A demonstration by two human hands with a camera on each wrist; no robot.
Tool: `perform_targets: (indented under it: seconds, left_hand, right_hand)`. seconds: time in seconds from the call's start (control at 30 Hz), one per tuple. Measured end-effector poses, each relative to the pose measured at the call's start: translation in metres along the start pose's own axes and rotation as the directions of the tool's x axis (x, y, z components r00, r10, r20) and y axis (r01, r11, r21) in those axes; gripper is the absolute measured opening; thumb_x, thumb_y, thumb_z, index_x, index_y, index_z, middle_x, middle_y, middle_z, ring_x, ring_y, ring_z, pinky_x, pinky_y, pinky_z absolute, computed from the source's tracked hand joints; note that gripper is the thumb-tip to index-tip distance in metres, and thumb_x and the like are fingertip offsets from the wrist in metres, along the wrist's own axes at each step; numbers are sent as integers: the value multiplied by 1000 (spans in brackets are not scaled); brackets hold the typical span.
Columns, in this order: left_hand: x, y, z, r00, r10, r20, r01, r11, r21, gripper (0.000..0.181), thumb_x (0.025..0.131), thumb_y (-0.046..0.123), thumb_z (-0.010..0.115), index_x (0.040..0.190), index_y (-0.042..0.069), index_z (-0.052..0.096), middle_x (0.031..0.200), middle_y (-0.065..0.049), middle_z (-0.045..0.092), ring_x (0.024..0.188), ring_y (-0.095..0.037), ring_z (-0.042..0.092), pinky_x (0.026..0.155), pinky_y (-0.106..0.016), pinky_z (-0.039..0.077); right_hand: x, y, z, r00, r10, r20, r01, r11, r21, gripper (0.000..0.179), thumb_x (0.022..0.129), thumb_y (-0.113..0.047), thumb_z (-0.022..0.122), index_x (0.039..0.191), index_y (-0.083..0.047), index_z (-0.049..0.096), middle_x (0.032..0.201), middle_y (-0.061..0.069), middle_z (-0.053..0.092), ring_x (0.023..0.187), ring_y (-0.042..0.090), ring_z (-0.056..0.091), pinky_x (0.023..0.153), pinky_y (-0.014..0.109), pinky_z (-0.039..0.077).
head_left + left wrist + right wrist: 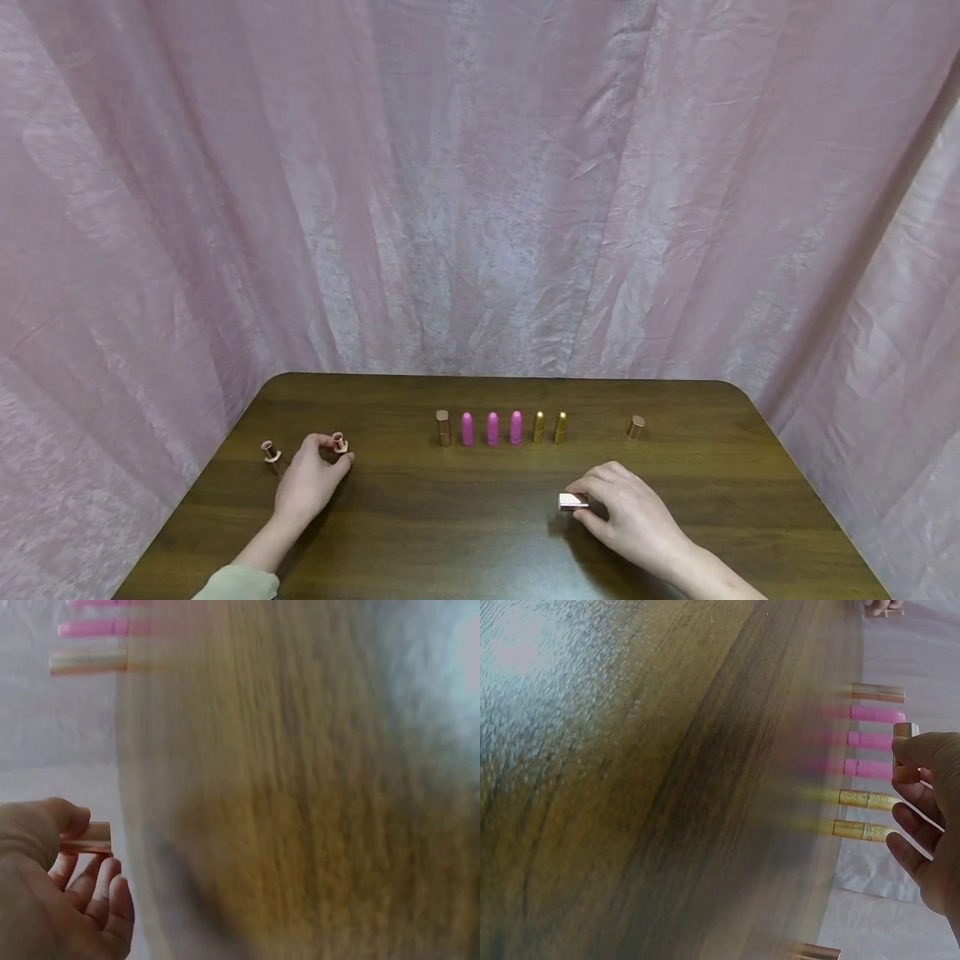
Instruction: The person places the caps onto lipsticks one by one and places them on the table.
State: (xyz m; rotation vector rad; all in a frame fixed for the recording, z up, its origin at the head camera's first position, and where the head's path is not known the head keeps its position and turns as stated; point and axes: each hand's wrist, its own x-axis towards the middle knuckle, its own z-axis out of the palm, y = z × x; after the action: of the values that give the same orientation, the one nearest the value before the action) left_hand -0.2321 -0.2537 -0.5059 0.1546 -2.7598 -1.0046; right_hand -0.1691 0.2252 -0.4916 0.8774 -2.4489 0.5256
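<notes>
On the left of the table, my left hand (309, 483) pinches an uncapped rose-gold lipstick (340, 442) between thumb and fingers. In the left wrist view, part of this lipstick (94, 837) shows past the thumb. A second uncapped lipstick (271, 452) stands just left of that hand. My right hand (633, 517), at the right front, grips a shiny rose-gold cap (572, 502) above the tabletop. The right wrist view shows the cap (906, 765) between thumb and fingers. Another rose-gold cap (636, 427) stands farther back on the right.
Across the middle back stands a row: a closed rose-gold lipstick (444, 428), several pink tubes (492, 429) and two gold tubes (561, 427). The brown wooden table (450, 533) has rounded far corners. Pink curtains (495, 208) hang behind it.
</notes>
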Motion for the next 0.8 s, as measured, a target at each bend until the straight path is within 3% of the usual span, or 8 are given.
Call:
perform_targets:
  seconds: [0.13,0.3,0.53,0.8]
  left_hand:
    - [-8,17,0,995,94,-19,-93,995,36,30,90,23,77,112,8,63,99,-6,74,92,-25,70,74,-45,52]
    - [-17,36,3,976,216,-34,-212,972,101,29,85,24,82,108,14,68,94,2,70,94,-24,64,79,-49,50]
    - [-28,56,11,922,383,-56,-372,917,141,24,80,21,86,98,22,71,87,12,67,88,-19,60,77,-44,48]
    - [-35,64,14,861,508,-22,-491,843,221,25,80,20,86,103,22,76,94,14,68,88,-12,58,76,-38,47]
  right_hand:
    - [0,0,-1,1000,13,5,-13,1000,5,33,71,-19,92,99,-25,75,98,-19,67,95,6,60,79,33,53]
    - [0,0,-2,1000,28,10,-28,1000,8,32,72,-20,92,99,-26,75,99,-19,67,96,5,60,78,33,53]
    - [0,0,-3,1000,28,-1,-28,1000,12,33,71,-19,93,99,-26,75,99,-18,67,97,6,61,79,34,54]
    - [0,1,-5,999,48,-5,-48,999,4,33,72,-20,92,99,-25,75,100,-19,68,97,7,61,80,34,54]
